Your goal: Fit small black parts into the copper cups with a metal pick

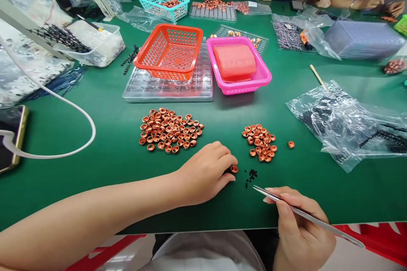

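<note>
On the green tabletop, my left hand (206, 173) has its fingers closed on a small copper-coloured ring-like part (234, 169). My right hand (305, 224) grips a pair of metal tweezers (311, 217), their tips pointing left. Just beyond the tips lies a little cluster of tiny black pieces (252, 174). A large pile of copper-coloured parts (168, 130) spreads out past my left hand. To its right is a smaller pile of the same parts (260, 142), with one single part (291, 144) lying apart from it.
An orange basket (168, 51) rests on clear compartment trays (140, 89). Beside it stands a pink basket (238, 87) holding pink foam sheet. Plastic bags (343, 123) lie at right. A white cable (85, 114) and a phone (12, 135) are at left. Other people sit or stand across the table.
</note>
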The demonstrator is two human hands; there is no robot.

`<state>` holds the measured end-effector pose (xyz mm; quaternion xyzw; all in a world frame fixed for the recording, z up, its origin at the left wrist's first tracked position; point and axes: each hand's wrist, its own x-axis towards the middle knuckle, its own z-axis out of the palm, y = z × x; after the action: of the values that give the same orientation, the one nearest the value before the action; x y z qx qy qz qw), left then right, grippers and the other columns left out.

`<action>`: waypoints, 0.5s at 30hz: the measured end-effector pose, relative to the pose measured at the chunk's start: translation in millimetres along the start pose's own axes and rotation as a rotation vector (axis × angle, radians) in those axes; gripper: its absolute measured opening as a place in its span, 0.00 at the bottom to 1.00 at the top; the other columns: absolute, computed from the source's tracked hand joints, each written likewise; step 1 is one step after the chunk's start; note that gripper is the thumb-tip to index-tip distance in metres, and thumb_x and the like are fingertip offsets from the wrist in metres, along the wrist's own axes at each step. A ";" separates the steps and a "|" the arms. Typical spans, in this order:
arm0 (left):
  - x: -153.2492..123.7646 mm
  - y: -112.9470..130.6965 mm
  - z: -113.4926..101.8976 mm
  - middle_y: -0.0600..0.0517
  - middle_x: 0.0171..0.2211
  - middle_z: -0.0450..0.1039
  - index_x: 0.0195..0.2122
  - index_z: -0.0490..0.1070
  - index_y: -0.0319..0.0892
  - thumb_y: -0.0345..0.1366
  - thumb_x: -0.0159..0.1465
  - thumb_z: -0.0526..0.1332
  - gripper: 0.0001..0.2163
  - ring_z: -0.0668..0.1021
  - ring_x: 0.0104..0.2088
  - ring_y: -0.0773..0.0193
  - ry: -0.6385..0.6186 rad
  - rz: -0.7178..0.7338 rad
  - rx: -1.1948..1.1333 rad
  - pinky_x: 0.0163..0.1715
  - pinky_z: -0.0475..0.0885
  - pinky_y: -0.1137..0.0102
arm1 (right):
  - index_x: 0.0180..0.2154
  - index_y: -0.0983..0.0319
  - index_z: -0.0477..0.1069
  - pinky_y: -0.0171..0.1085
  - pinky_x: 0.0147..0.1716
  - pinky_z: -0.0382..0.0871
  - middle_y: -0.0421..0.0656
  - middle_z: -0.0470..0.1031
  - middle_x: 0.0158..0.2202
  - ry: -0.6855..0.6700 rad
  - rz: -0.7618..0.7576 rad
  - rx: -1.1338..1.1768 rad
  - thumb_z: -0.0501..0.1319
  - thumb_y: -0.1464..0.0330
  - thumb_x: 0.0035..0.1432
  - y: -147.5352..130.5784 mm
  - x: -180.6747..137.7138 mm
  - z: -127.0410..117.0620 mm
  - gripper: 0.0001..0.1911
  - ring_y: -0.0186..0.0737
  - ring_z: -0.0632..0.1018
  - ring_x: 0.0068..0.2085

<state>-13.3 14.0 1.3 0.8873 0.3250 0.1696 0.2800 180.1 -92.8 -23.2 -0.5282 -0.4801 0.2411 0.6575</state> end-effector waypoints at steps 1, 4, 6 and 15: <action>0.1 -0.6 0.2 0.45 0.38 0.72 0.42 0.71 0.36 0.31 0.62 0.62 0.08 0.70 0.40 0.56 -0.011 -0.011 0.001 0.41 0.69 0.61 | 0.36 0.64 0.72 0.40 0.26 0.76 0.46 0.77 0.33 0.015 0.001 -0.003 0.62 0.78 0.55 -0.1 0.0 0.4 0.06 0.43 0.79 0.31; 1.2 -1.6 0.8 0.46 0.38 0.71 0.43 0.72 0.37 0.32 0.63 0.61 0.08 0.70 0.39 0.57 -0.036 -0.016 -0.002 0.41 0.68 0.62 | 0.35 0.64 0.73 0.40 0.25 0.76 0.45 0.77 0.32 0.033 0.004 -0.020 0.62 0.77 0.55 -0.3 0.2 1.6 0.05 0.43 0.79 0.31; 2.3 -1.3 0.5 0.46 0.38 0.71 0.42 0.72 0.38 0.32 0.63 0.60 0.07 0.70 0.39 0.57 -0.043 -0.018 -0.003 0.41 0.67 0.62 | 0.35 0.64 0.72 0.40 0.25 0.76 0.45 0.77 0.32 0.022 0.004 -0.017 0.62 0.77 0.54 -0.2 0.3 1.8 0.05 0.43 0.79 0.31; 5.6 0.4 -3.9 0.47 0.38 0.71 0.41 0.73 0.38 0.30 0.63 0.60 0.06 0.70 0.39 0.58 -0.088 -0.048 -0.037 0.41 0.67 0.62 | 0.36 0.64 0.72 0.40 0.25 0.77 0.45 0.78 0.33 0.013 0.001 -0.012 0.62 0.78 0.54 -1.7 0.9 1.1 0.06 0.43 0.79 0.32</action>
<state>-10.8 19.0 5.2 0.8805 0.3303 0.1295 0.3143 179.3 -92.1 -21.3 -0.5339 -0.4772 0.2350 0.6572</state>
